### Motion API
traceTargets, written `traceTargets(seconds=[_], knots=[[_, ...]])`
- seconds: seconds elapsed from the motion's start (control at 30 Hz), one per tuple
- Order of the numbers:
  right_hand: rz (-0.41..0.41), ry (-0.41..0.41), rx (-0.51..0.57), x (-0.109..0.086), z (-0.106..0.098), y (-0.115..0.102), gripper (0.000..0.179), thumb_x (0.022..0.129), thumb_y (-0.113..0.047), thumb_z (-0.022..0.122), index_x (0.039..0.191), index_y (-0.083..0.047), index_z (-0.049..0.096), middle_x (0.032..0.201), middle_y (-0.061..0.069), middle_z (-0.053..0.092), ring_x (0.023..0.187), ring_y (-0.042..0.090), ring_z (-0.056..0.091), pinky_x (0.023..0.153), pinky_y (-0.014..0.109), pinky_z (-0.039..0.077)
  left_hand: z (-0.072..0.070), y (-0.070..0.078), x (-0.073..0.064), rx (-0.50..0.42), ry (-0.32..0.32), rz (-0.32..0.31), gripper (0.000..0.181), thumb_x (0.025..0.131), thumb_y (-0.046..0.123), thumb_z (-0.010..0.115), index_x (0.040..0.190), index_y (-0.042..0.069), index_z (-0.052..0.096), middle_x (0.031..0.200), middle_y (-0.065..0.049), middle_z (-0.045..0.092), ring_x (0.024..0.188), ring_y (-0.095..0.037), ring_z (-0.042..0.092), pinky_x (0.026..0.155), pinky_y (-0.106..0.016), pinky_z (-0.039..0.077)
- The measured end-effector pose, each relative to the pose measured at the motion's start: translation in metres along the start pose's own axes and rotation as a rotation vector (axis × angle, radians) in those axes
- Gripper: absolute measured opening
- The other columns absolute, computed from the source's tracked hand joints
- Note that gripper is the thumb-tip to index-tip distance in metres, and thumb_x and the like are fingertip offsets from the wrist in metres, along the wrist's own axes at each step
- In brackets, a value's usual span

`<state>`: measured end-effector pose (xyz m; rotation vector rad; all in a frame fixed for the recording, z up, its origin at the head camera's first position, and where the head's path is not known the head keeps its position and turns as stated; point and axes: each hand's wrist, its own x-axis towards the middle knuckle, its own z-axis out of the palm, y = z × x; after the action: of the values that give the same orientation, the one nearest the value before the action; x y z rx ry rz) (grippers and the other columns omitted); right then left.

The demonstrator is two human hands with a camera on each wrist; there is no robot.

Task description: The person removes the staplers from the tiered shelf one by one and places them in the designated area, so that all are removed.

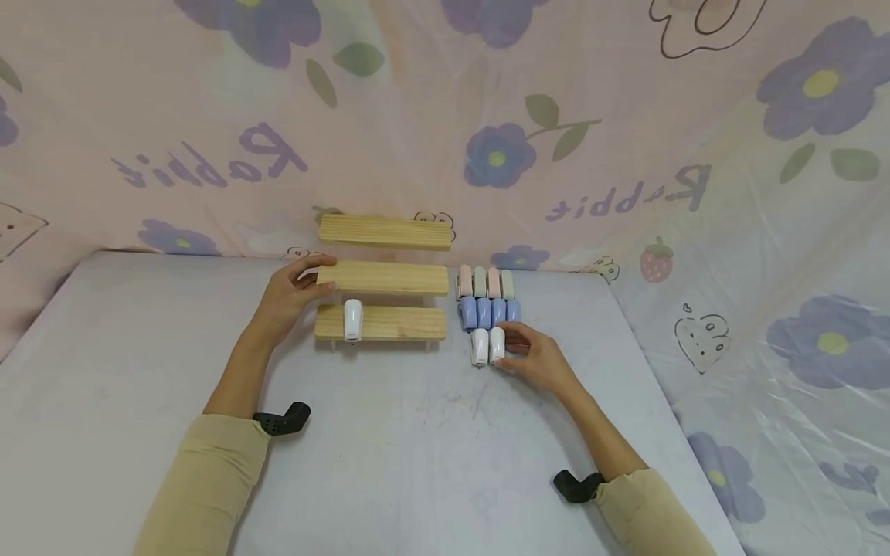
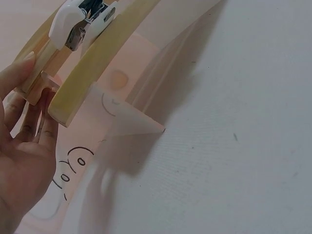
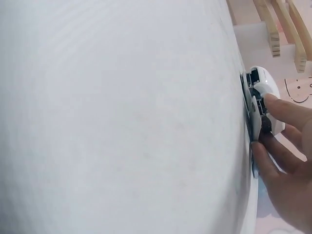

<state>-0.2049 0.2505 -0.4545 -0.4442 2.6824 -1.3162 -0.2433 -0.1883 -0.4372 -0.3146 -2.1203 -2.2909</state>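
Observation:
A three-tier wooden shelf [image 1: 382,277] with clear supports stands at the back of the table. My left hand [image 1: 287,295] grips the left end of its middle board, thumb at the front edge. One white mini stapler [image 1: 353,320] sits on the lowest board, also visible in the left wrist view. To the right of the shelf, my right hand [image 1: 538,357] holds a white mini stapler [image 1: 497,345] between thumb and fingers at table level. Another white stapler [image 1: 479,347] stands just left of it. In the right wrist view, fingers [image 3: 287,111] touch the white stapler's side.
Behind the white staplers is a row of several blue staplers [image 1: 484,313]. Farther back, pink staplers [image 1: 466,281] alternate with green staplers [image 1: 480,283]. A flowered curtain [image 1: 389,154] hangs along the table's back and right edges. Black wrist devices [image 1: 283,419] are on both forearms.

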Motion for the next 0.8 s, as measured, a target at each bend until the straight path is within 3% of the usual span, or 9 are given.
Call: traceTargets(seconds=[0.27, 0.6, 0.8], knots=[[0.022, 0.006, -0.025, 0.001, 0.001, -0.001, 0.064, 0.079, -0.009, 0.085, 0.136, -0.007, 0.056, 0.124, 0.016, 0.063, 0.111, 0.03, 0.063, 0.096, 0.041, 0.053, 0.0, 0.001, 0.0, 0.01, 0.008, -0.022, 0.048, 0.091, 0.003, 0.071, 0.136, -0.002, 0.053, 0.144, -0.008, 0.042, 0.11, -0.018, 0.054, 0.086, -0.017, 0.051], [0.034, -0.008, 0.072, -0.002, 0.0, 0.003, 0.066, 0.081, -0.004, 0.082, 0.14, -0.004, 0.052, 0.134, 0.02, 0.057, 0.117, 0.034, 0.06, 0.102, 0.043, 0.049, -0.001, 0.001, -0.001, -0.036, -0.024, 0.032, 0.047, 0.091, 0.001, 0.07, 0.135, -0.002, 0.054, 0.136, -0.005, 0.047, 0.109, -0.016, 0.056, 0.086, -0.017, 0.051], [0.01, 0.0, 0.082, -0.008, -0.005, -0.015, 0.061, 0.084, 0.004, 0.076, 0.139, 0.005, 0.051, 0.135, 0.026, 0.056, 0.118, 0.043, 0.058, 0.102, 0.052, 0.047, 0.0, 0.0, -0.001, -0.032, -0.012, 0.012, 0.047, 0.092, 0.002, 0.07, 0.136, -0.001, 0.054, 0.138, -0.006, 0.046, 0.109, -0.017, 0.056, 0.087, -0.017, 0.051]])
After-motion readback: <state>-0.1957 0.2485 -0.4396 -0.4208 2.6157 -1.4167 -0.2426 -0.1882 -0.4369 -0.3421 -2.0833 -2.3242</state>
